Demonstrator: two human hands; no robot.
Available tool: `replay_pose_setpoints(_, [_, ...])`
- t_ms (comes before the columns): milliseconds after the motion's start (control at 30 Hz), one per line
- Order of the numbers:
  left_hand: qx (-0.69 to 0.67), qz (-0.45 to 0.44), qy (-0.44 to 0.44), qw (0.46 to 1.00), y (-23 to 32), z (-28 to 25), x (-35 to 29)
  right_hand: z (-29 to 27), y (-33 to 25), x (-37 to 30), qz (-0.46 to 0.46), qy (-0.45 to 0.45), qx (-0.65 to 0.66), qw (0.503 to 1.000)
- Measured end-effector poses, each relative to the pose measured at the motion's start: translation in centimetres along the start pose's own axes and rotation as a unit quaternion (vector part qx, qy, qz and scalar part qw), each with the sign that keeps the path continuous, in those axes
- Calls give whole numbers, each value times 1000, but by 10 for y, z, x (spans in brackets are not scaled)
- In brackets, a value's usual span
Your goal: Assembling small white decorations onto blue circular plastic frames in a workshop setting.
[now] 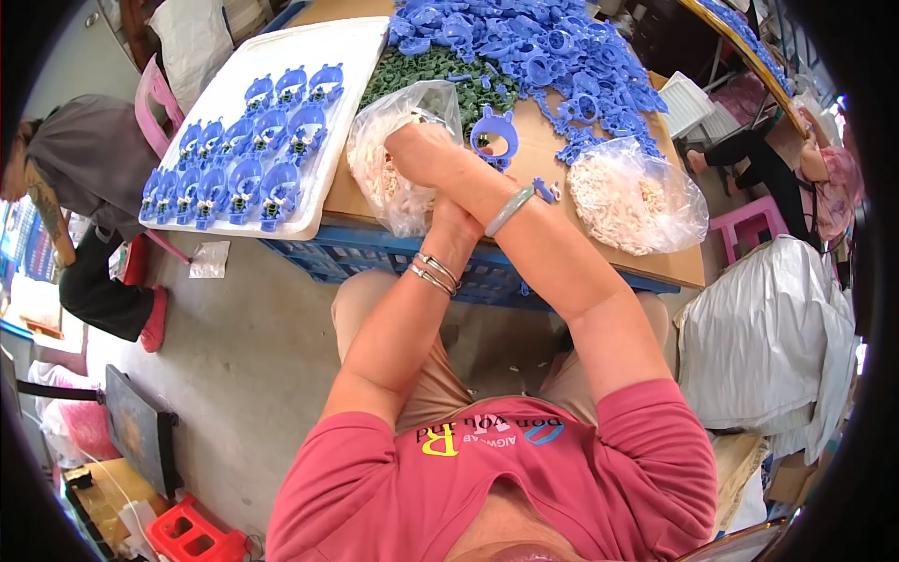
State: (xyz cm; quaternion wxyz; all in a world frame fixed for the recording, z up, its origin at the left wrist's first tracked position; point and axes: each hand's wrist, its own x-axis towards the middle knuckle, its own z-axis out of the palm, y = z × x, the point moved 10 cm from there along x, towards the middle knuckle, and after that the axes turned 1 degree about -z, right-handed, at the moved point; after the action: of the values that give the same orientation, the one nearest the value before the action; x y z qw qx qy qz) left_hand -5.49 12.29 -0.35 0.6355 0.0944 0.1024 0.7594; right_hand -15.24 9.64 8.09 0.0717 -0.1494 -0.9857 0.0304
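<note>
My forearms cross over the near edge of the work table. My right hand is bent at the wrist, over a clear plastic bag of small pale pieces; its fingers are hidden. Below and behind my right forearm is my left hand, next to the same bag, and its fingers do not show either. A blue plastic ring-shaped part with two ears stands just right of my right wrist. By the bangle lies a small blue and white piece. I cannot make out anything held in either hand.
A white foam tray at left carries rows of blue eared figures. Behind the bag lie dark green pieces and a large heap of blue parts. A second bag of pale pieces sits right. A person in dark clothes sits left.
</note>
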Motion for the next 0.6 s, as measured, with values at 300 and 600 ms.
replay_pose_setpoints(300, [0, 59, -37, 998, 7, 18, 1, -72, -3, -42, -50, 284, -49, 956])
replay_pose_setpoints(600, [30, 9, 12, 999, 4, -2, 6, -79, 71, -152, 84, 263, 426, 862])
